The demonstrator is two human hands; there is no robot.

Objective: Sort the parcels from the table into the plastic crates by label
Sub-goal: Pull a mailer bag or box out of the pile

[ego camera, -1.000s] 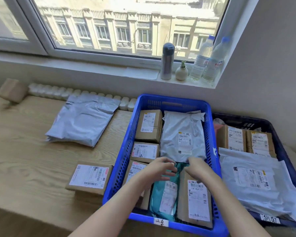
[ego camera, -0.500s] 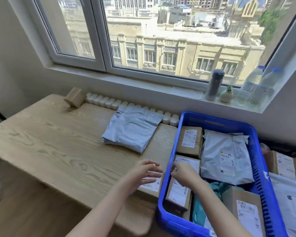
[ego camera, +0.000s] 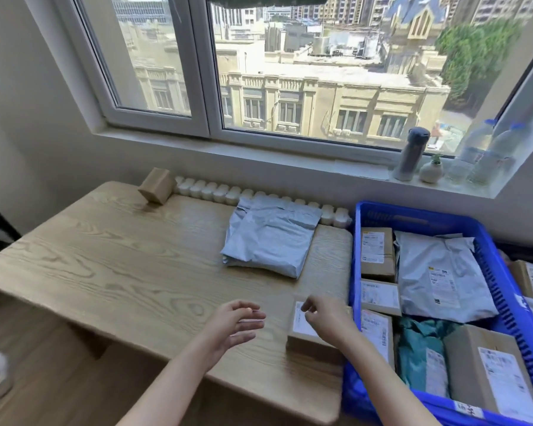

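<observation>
Small brown cardboard parcel point(ego camera: 301, 327) with a white label lies on the pale wooden desk point(ego camera: 120, 272), beside the blue plastic crate point(ego camera: 413, 208). Left hand point(ego camera: 231, 325) hovers nearby, fingers apart. Right hand point(ego camera: 326, 321) curls loosely over it; cannot tell whether it grips.

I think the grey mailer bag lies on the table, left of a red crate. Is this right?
Not quite: the head view shows that the crate is blue, not red. The rest holds: the grey mailer bag lies on the table, left of that crate.
</observation>
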